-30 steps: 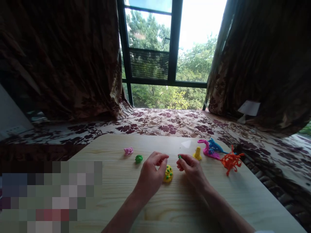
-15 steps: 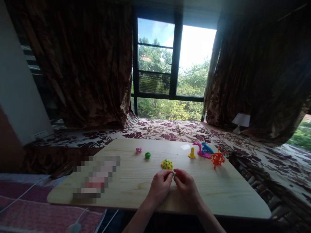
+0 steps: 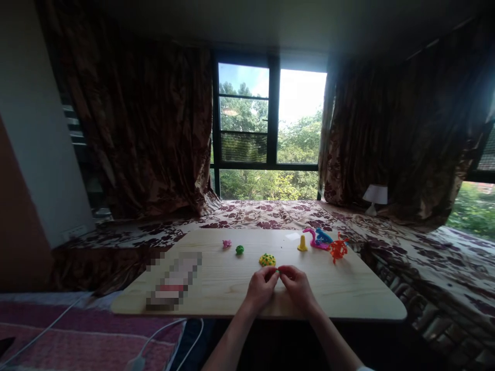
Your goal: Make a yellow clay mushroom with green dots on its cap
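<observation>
"Two hands, side by side near the front of the counter (image 3: 216, 296). What have they got?"

"A green bit (image 3: 277, 271), tiny, right where the fingertips meet."

"And the grip of each?"

"Left hand (image 3: 260, 288): thumb and fingers pinched in on the bit. Right hand (image 3: 297, 287): the same, from the other side. Which one bears it, I can't tell."

"Is it touching the counter?"

"I can't tell that either; the fingers hide what's beneath."

"What's closest to them?"

"The dome (image 3: 267, 259), yellow with green spots, just beyond the left fingertips. Whether they touch it isn't clear."

"Anything over to the left?"

"The green lump (image 3: 240, 250) first, then the pink lump (image 3: 227, 243), a little farther off and apart from it. Nearer the front on that side lies a patch (image 3: 174, 281) that's blurred out, so I can't say what it is."

"And to the right?"

"Four pieces near one another. The yellow peg (image 3: 302, 244) stands upright, wider at its foot. Next comes the magenta piece (image 3: 314, 239), curling up at one end, with the blue piece (image 3: 324, 236) close beside it. Farthest right, the orange tangle (image 3: 338, 248), strands poking out every way."

"Beyond the counter?"

"Floral cloth (image 3: 266, 214), with a white lamp (image 3: 375, 195) on it, to the right."
</observation>
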